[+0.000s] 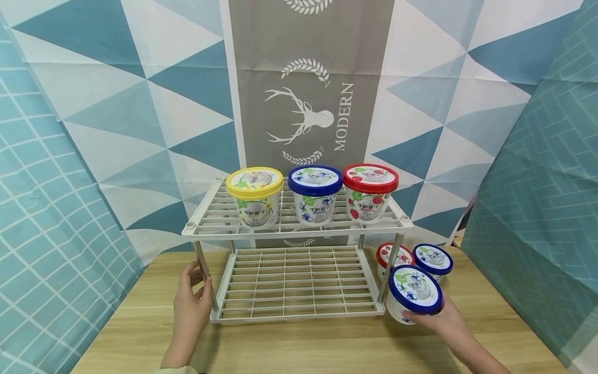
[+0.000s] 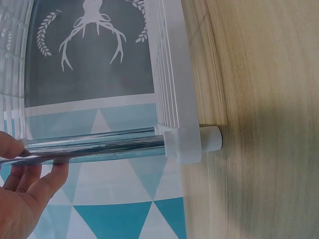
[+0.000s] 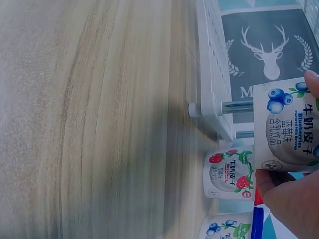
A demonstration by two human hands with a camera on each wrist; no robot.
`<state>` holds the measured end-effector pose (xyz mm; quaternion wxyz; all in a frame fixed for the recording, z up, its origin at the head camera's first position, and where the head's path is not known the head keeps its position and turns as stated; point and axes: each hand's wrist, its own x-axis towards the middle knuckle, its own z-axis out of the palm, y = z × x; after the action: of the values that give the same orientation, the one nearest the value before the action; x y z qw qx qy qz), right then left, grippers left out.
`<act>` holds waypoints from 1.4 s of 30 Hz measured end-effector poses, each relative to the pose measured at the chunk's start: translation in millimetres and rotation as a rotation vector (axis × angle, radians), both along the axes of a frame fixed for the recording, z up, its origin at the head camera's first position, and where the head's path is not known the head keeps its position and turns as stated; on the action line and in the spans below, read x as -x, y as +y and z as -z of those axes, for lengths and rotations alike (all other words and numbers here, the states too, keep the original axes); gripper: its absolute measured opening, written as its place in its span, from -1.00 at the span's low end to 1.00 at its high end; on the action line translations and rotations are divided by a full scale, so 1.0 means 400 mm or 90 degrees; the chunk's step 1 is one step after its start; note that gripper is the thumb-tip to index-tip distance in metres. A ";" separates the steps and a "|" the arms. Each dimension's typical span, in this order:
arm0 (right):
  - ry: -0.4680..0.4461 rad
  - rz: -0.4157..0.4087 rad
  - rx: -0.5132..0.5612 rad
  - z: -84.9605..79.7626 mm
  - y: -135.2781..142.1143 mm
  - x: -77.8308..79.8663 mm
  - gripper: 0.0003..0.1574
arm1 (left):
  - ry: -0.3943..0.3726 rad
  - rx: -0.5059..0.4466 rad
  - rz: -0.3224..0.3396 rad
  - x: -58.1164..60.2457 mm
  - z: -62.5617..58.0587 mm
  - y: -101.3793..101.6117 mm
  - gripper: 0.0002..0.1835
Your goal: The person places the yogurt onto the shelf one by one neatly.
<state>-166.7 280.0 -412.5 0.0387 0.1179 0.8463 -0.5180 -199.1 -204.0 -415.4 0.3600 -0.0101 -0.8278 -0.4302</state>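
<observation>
My right hand (image 1: 445, 319) grips a blue-lidded blueberry milk tub (image 1: 416, 288) in front of the rack's right front post. In the right wrist view, its label (image 3: 289, 129) faces the camera and my thumb and fingers sit on either side of it. On the left, my left hand (image 1: 192, 304) holds the left front metal post (image 1: 202, 262) of a white two-tier rack (image 1: 299, 314). The left wrist view has the thumb on one side of that post (image 2: 99, 147) and the fingers on the other. Behind the held tub stand a red-lidded strawberry tub (image 1: 394, 253) and another blue-lidded tub (image 1: 433, 258).
On the rack's upper tier stand a yellow-lidded tub (image 1: 255, 197), a blue-lidded tub (image 1: 315, 195) and a red-lidded tub (image 1: 370, 192) in a row. The rack rests on a wooden table (image 1: 299, 345). Patterned cloth (image 1: 187, 78) hangs behind it.
</observation>
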 end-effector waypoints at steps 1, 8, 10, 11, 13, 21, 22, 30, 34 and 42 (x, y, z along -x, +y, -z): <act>0.000 -0.001 0.001 0.000 -0.001 -0.001 0.39 | -0.001 0.000 0.000 0.000 0.000 0.000 -0.49; 0.012 0.006 -0.011 -0.002 -0.011 -0.007 0.42 | -0.001 -0.004 0.001 -0.002 -0.003 0.001 -0.49; 0.013 0.015 -0.016 -0.004 -0.016 -0.009 0.44 | -0.002 -0.007 0.001 -0.003 -0.004 0.002 -0.49; 0.014 0.019 -0.018 -0.004 -0.018 -0.009 0.45 | -0.004 -0.008 0.001 -0.003 -0.004 0.002 -0.49; 0.020 0.022 -0.012 -0.005 -0.023 -0.011 0.45 | -0.007 -0.010 0.001 -0.004 -0.006 0.002 -0.49; 0.026 -0.006 -0.006 -0.006 -0.032 -0.020 0.37 | -0.022 -0.015 -0.001 -0.007 -0.008 0.002 -0.49; 0.022 -0.008 -0.006 -0.007 -0.034 -0.021 0.37 | -0.024 -0.017 0.000 -0.007 -0.009 0.002 -0.49; 0.038 -0.014 -0.024 -0.008 -0.054 -0.031 0.36 | -0.029 -0.017 0.000 -0.004 -0.007 0.003 -0.49; 0.031 -0.008 -0.031 -0.012 -0.069 -0.032 0.40 | -0.028 -0.017 -0.001 -0.004 -0.007 0.002 -0.49; 0.029 -0.001 -0.031 -0.010 -0.097 -0.030 0.44 | -0.024 -0.013 -0.004 -0.004 -0.006 0.001 -0.49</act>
<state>-154.7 241.1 -408.6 0.0169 0.1064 0.8593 -0.5000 -197.6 -203.4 -413.0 0.3453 0.0042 -0.8303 -0.4374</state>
